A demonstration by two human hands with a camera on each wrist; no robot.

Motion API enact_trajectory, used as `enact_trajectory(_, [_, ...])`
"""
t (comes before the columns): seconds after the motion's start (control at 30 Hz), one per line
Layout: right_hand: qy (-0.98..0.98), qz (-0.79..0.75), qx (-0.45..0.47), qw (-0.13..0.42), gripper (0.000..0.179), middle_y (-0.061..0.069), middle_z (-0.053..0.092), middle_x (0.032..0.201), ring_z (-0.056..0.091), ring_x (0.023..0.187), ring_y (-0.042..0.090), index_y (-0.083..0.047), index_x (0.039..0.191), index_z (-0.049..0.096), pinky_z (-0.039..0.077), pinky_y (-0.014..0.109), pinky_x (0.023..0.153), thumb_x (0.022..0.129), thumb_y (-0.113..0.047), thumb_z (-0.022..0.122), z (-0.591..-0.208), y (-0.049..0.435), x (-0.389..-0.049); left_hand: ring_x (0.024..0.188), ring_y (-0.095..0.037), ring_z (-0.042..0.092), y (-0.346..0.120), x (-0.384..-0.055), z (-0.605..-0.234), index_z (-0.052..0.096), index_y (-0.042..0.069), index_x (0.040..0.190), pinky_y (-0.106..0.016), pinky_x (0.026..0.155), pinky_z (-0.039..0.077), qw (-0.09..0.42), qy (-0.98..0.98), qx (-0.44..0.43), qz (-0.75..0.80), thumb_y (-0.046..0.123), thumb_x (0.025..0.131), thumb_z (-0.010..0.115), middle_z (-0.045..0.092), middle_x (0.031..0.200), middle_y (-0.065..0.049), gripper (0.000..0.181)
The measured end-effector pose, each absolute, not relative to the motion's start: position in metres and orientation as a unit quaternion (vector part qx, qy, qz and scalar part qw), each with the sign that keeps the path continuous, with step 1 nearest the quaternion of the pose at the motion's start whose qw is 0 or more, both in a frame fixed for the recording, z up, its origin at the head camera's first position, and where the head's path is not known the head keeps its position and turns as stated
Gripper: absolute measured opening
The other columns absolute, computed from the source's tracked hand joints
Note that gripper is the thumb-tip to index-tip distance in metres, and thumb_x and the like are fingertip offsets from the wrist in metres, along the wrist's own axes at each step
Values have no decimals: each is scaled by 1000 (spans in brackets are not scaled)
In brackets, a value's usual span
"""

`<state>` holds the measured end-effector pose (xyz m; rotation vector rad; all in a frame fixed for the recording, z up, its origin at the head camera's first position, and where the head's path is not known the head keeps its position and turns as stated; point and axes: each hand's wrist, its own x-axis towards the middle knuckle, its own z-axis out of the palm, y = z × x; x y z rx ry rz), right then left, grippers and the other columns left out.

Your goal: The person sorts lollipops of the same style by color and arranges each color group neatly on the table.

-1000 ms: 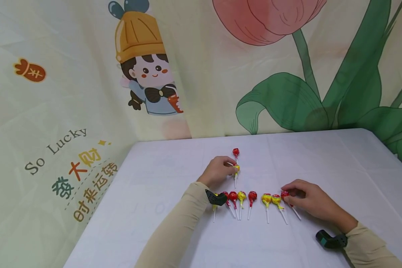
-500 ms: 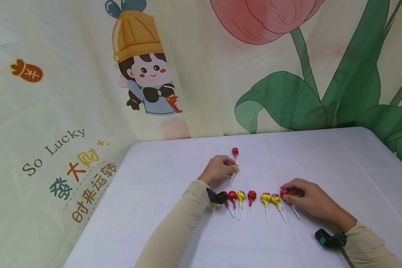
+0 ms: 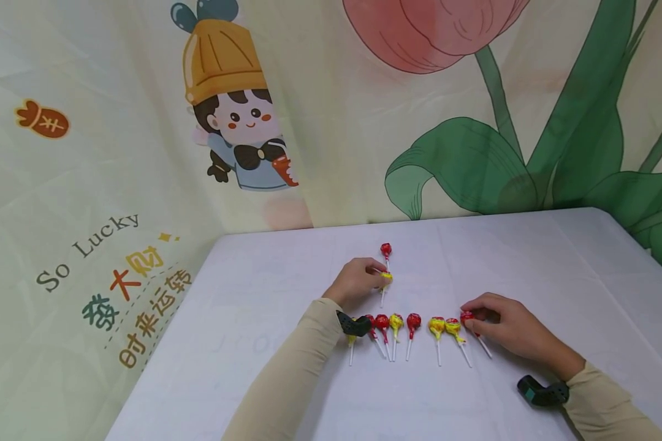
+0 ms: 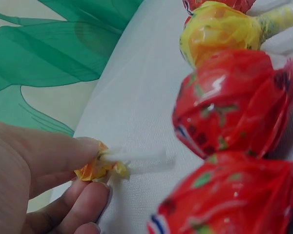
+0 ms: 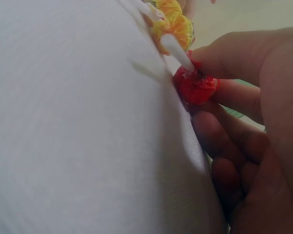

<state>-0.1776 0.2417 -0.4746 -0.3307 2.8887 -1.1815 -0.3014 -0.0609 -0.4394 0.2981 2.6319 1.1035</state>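
Between thumb and fingers, my left hand (image 3: 358,282) pinches a yellow lollipop (image 3: 386,280) by its wrapped head; its white stick points toward me. Just beyond it lies a red lollipop (image 3: 385,249), its stick running down to the held one. At the right end of a row, my right hand (image 3: 510,324) pinches the head of another red lollipop (image 5: 198,87), stick slanting down to the right. Beside that one lie two yellow lollipops (image 3: 437,327). Farther left in the row are a red lollipop (image 3: 414,323), a yellow one (image 3: 396,323) and several more, partly hidden by the left wrist.
All the lollipops lie on a table with a white cloth (image 3: 287,269). A printed curtain (image 3: 331,122) with a tulip and a cartoon figure hangs behind the table's far edge. Black wrist cameras (image 3: 542,392) sit on both sleeves.
The yellow lollipop in my left hand has swung its stick a little to the left, then partly back toward upright. My right hand keeps its pinch on the red lollipop.
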Motion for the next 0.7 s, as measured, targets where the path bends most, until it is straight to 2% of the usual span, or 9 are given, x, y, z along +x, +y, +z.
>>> enact_trajectory(0.17, [921, -374, -108, -1, 27, -5, 61, 99, 54, 90, 17, -18, 114, 72, 50, 26, 75, 91, -31, 75, -475, 242, -178, 95, -20, 55, -61, -301, -440, 73, 18, 112, -35, 83, 46, 135, 909, 99, 382, 32, 89, 77, 63, 97, 1, 27])
enact_trajectory(0.37, [920, -376, -109, -1, 27, -6, 61, 98, 54, 90, 17, -17, 114, 71, 50, 27, 76, 91, -30, 75, -476, 243, -178, 93, -20, 56, -59, -301, -438, 73, 19, 112, -32, 79, 48, 140, 907, 89, 387, 32, 90, 77, 64, 98, 1, 26])
enact_trajectory(0.7, [918, -378, -118, 0, 25, -6, 61, 98, 54, 90, 17, -17, 115, 71, 50, 27, 77, 91, -26, 75, -474, 242, -177, 84, -17, 60, -59, -304, -438, 72, 16, 116, -29, 74, 48, 138, 910, 110, 375, 30, 91, 75, 65, 95, 0, 29])
